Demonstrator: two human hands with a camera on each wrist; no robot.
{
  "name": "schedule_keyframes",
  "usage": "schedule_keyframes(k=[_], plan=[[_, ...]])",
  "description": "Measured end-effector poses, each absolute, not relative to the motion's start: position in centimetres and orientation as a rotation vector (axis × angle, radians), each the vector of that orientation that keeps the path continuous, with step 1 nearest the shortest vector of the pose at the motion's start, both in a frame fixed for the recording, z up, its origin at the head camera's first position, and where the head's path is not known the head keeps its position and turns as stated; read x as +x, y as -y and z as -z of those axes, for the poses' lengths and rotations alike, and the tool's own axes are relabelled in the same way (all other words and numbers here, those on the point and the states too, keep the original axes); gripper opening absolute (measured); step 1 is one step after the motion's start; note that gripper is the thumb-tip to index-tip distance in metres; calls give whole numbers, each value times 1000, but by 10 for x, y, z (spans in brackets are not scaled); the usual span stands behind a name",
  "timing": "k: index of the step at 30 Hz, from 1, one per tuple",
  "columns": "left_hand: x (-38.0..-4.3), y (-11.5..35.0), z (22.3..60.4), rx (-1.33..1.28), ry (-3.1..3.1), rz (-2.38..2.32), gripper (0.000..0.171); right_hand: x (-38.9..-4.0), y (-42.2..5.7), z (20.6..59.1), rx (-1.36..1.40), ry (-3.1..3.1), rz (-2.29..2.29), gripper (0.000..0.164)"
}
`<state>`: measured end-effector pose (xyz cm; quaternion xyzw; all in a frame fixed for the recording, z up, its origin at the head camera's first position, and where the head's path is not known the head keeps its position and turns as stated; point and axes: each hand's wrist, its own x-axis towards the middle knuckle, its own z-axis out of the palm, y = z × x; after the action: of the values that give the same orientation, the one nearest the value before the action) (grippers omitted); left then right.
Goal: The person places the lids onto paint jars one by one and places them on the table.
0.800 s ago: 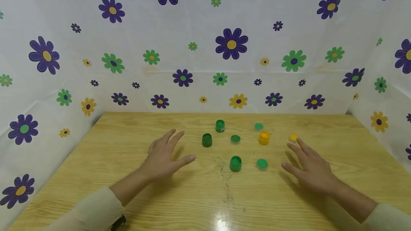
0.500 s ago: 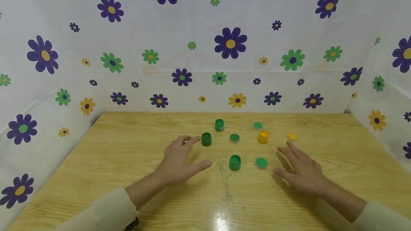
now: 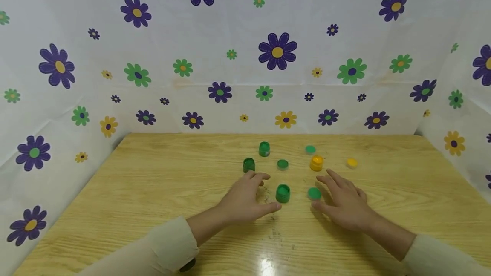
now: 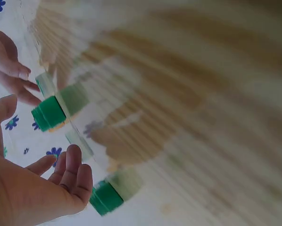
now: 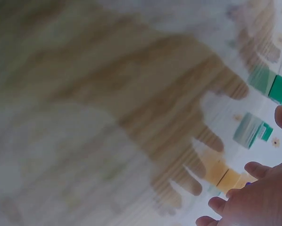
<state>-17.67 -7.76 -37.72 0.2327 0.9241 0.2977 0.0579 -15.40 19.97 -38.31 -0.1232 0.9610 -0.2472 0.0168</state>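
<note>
An uncapped green paint jar point(image 3: 283, 194) stands near the front, with its green lid point(image 3: 314, 194) lying to its right. My left hand point(image 3: 247, 201) hovers just left of this jar, fingers spread and thumb reaching toward its base. In the left wrist view the same jar point(image 4: 49, 114) shows beyond the thumb, apart from the left hand point(image 4: 32, 188). Close to the lid is my right hand point(image 3: 347, 205), its thumb near the lid's edge; whether they touch I cannot tell. The right wrist view shows the right hand point(image 5: 263, 200) with spread fingers beside the lid point(image 5: 248, 132).
Behind stand two more uncapped green jars, a dark one point(image 3: 249, 165) and a farther one point(image 3: 264, 149), plus a yellow jar point(image 3: 316, 163). Two green lids point(image 3: 282, 165) and a yellow lid point(image 3: 352, 163) lie among them. Flowered cloth point(image 3: 230, 24) surrounds the wooden table point(image 3: 172, 161).
My left hand has moved right, from the table's left part to beside the front green jar. The right hand has moved left to the green lid. Jars and lids have stayed put.
</note>
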Motion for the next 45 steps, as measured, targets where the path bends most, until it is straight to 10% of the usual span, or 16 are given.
schedule_keyframes(k=[22,45], plan=[[-196,40,381,787,-2873,-594,34,-160,-185,378,-289,-3077,592,48],[-179,61,382,1166,-3085,-212,30,-158,-182,376,-383,-3050,711,37]])
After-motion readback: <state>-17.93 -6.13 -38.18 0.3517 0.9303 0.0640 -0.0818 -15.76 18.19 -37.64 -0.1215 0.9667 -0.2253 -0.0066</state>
